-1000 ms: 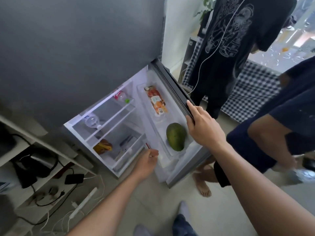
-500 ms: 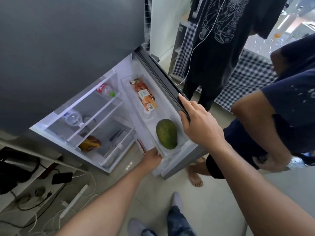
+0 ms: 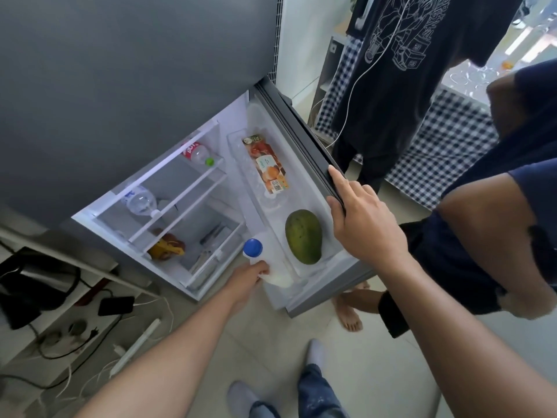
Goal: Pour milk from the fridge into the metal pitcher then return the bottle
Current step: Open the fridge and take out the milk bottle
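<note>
So the left hand [image 3: 251, 274] is wrapped around the milk bottle [image 3: 266, 267] down at lower centre of the frame, right at the bottom door shelf of the open fridge door [image 3: 301, 140]. Fingers are closed around the body just under the blue cap [image 3: 252, 246]. The right hand [image 3: 361, 218] is clamped on the door edge at centre right, holding it open.

The bottle's long axis runs roughly upright, leaning a bit, with the cap toward the camera and upper left and the base down in the shelf. It looks like translucent plastic and pretty full, so I'd guess heavy-ish, a little squishy, maybe slick from the cold. Better gripped mid-body than by the cap. The mango [image 3: 303, 236] sits just beside it. No pitcher in view.
</note>
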